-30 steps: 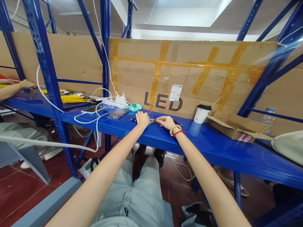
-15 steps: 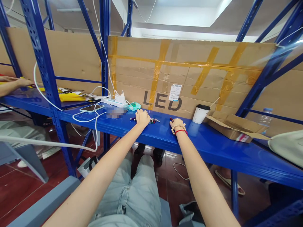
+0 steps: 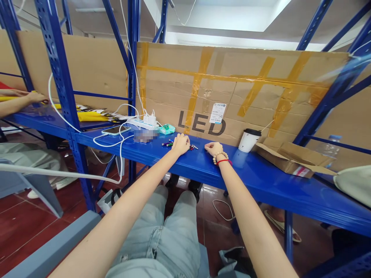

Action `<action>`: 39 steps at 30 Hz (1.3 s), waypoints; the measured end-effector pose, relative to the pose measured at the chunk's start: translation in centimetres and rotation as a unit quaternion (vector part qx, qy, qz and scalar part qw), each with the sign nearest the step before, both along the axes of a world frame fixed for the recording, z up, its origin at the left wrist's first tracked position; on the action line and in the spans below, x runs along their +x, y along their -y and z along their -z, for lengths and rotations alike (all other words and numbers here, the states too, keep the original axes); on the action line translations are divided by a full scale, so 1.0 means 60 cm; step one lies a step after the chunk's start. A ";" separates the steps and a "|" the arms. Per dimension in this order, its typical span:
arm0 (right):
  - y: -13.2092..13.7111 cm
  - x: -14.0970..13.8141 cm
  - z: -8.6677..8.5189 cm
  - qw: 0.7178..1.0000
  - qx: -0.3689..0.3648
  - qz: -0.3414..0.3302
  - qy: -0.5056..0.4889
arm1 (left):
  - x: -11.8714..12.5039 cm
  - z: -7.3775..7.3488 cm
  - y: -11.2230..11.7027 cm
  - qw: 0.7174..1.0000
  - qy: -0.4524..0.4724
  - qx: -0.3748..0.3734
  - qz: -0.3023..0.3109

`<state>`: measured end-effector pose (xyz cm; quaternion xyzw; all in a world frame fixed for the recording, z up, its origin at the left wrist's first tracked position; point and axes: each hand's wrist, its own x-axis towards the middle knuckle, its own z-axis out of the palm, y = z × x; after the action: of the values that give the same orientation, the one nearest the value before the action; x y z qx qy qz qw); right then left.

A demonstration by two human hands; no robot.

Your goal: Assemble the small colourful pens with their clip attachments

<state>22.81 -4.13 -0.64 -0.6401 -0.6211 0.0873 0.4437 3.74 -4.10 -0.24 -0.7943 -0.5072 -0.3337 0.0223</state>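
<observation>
My left hand (image 3: 181, 144) rests palm down on the blue shelf, fingers slightly apart, over a cluster of small things. Purple and green pen-like sticks (image 3: 167, 143) poke out on its left. On its right lie small red and silver pieces (image 3: 193, 147), too small to name. My right hand (image 3: 214, 148), with a bead bracelet (image 3: 219, 154) and a red cord at the wrist, lies a little to the right with curled fingers. What it holds, if anything, is hidden. Beside that wrist shows a small pinkish-red spot (image 3: 230, 162) I cannot make out.
A white cup (image 3: 248, 140) with a black lid and an open cardboard box (image 3: 292, 158) stand to the right. A phone (image 3: 116, 130), a power strip (image 3: 142, 123), white cables and a green packet (image 3: 167, 129) sit left. Another person's hand (image 3: 36, 97) is at far left.
The view has swung slightly left. My right hand has turned and its fingers have curled in; the dark reddish bit at its fingertips no longer shows. My left hand stays over the small things.
</observation>
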 end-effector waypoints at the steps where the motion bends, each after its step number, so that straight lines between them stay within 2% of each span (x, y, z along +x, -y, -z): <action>1: 0.003 -0.007 -0.005 1.000 0.005 -0.004 -0.024 | 0.000 0.000 0.000 1.000 0.003 0.002 0.008; 3: 0.011 -0.022 -0.015 0.991 0.021 -0.054 -0.118 | 0.000 0.000 0.000 1.000 0.011 0.011 0.026; 6: 0.023 -0.039 -0.026 0.947 0.012 -0.175 -0.269 | 0.000 0.000 0.001 0.998 0.017 0.033 0.045; 9: 0.029 -0.045 -0.029 0.921 -0.026 -0.243 -0.303 | 0.000 0.000 0.000 0.997 -0.001 0.050 0.054; 12: 0.031 -0.046 -0.027 0.916 -0.040 -0.246 -0.315 | -0.002 0.000 -0.004 0.997 -0.014 0.057 0.042; 15: 0.030 -0.045 -0.026 0.913 -0.034 -0.234 -0.332 | -0.003 0.001 -0.011 0.998 0.012 0.055 0.029; 20: 0.025 -0.041 -0.024 0.920 -0.033 -0.215 -0.326 | -0.005 0.004 -0.014 0.994 0.060 0.034 0.079; 24: 0.019 -0.035 -0.021 0.920 -0.015 -0.209 -0.332 | -0.004 0.002 -0.010 0.993 0.050 0.027 0.108; 30: 0.021 -0.038 -0.022 0.902 -0.013 -0.229 -0.367 | -0.002 -0.003 -0.001 0.994 0.058 -0.010 0.097; 36: 0.029 -0.045 -0.025 0.888 -0.050 -0.278 -0.362 | -0.003 -0.003 -0.001 0.994 0.073 -0.037 0.067; 39: 0.027 -0.046 -0.024 0.881 -0.064 -0.287 -0.371 | -0.003 -0.002 -0.003 0.994 0.075 -0.036 0.075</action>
<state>20.07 -5.72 0.81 -0.3814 -0.5603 0.4814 0.5557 3.55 -3.93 -0.14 -0.8028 -0.4583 -0.3749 -0.0697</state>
